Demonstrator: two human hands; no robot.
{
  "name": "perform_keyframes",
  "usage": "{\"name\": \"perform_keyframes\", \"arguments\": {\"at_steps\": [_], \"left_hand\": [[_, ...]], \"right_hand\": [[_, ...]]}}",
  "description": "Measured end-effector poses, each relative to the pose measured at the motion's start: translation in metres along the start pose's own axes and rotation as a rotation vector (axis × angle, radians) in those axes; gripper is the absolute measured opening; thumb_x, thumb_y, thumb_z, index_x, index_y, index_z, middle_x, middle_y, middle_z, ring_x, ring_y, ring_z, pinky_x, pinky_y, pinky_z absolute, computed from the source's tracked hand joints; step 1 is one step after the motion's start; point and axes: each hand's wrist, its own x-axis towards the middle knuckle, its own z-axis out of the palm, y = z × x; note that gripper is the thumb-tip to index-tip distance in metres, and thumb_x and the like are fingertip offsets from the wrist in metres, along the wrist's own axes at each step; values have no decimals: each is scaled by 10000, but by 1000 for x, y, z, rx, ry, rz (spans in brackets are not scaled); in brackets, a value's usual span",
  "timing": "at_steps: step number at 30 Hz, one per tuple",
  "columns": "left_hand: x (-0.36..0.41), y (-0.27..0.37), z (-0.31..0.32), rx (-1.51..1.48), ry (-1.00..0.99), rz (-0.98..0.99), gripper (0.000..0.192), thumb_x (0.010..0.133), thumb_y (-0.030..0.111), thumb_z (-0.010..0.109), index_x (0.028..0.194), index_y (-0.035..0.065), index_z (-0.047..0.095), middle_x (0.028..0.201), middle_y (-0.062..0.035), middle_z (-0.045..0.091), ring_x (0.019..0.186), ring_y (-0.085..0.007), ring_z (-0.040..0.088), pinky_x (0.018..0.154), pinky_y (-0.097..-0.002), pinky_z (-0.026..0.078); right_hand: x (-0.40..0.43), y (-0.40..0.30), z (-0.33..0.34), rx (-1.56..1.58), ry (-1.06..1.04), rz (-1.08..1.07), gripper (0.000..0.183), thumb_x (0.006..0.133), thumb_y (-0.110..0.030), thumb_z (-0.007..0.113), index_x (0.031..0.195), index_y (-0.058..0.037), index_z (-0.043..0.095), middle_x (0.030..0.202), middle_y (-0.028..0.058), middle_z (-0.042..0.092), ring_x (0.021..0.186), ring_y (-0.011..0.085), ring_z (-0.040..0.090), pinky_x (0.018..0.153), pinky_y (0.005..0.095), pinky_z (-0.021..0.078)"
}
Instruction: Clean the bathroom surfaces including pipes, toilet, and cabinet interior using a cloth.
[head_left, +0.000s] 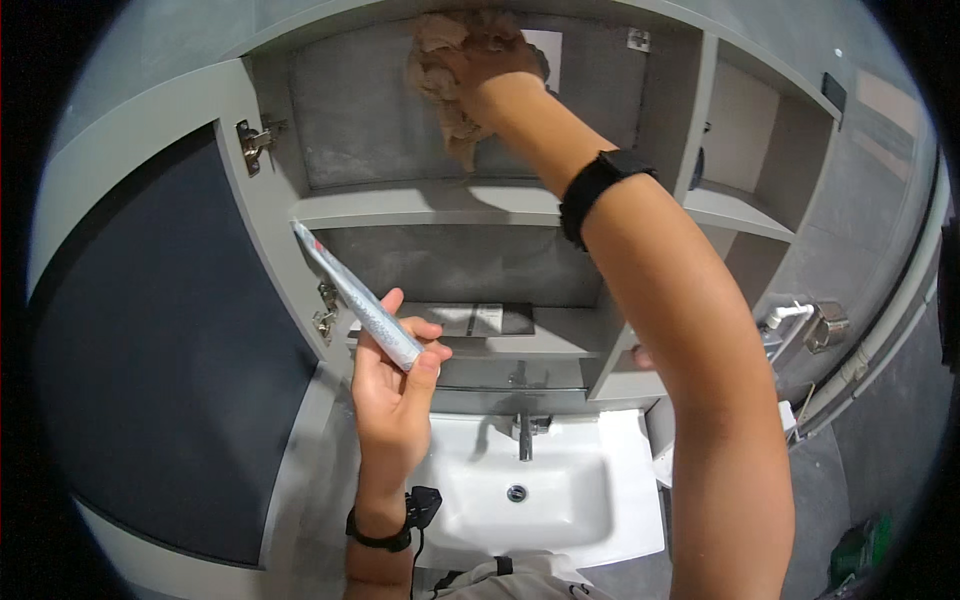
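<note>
My left hand (390, 409) grips one end of a slim, pale tube (360, 300), likely toothpaste, with a pinkish-red mark near its far end. The tube slants up and left, in front of the lower part of an open wall cabinet. High up inside the cabinet's top compartment, my right hand (501, 71) is closed on a crumpled brown cloth (442, 90). Part of the cloth hangs down over the grey back panel (360, 112), above the upper shelf (435, 206). My right fingers are partly hidden in the cloth's folds.
A mirrored door (172, 352) stands swung out at left on metal hinges (253, 146). Below is a white washbasin (637, 525) with a chrome tap (526, 439). A flat printed item (487, 320) lies on the lower shelf. Open side cubbies (739, 142) and pipes (877, 345) are at right.
</note>
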Motion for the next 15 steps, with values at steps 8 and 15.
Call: {"name": "perform_keyframes", "arguments": {"at_steps": [8, 15], "left_hand": [[-8, -5, 31, -77, -104, -8, 564, 974, 49, 566, 1448, -59, 281, 1129, -99, 571, 957, -116, 578, 907, -260, 481], [-12, 2, 20, -117, -115, 8, 568, 978, 77, 566, 1445, -58, 274, 1128, -88, 566, 974, -125, 581, 918, -275, 484]], "right_hand": [[-100, 112, -15, -84, -145, 95, 666, 879, -192, 581, 1491, -187, 317, 1453, 203, 455, 1388, 309, 393, 1169, 451, 223], [-94, 102, 9, 127, -31, 205, 881, 910, -139, 555, 1567, -189, -30, 1524, 281, 298, 1425, 399, 302, 1177, 500, 258]]}}
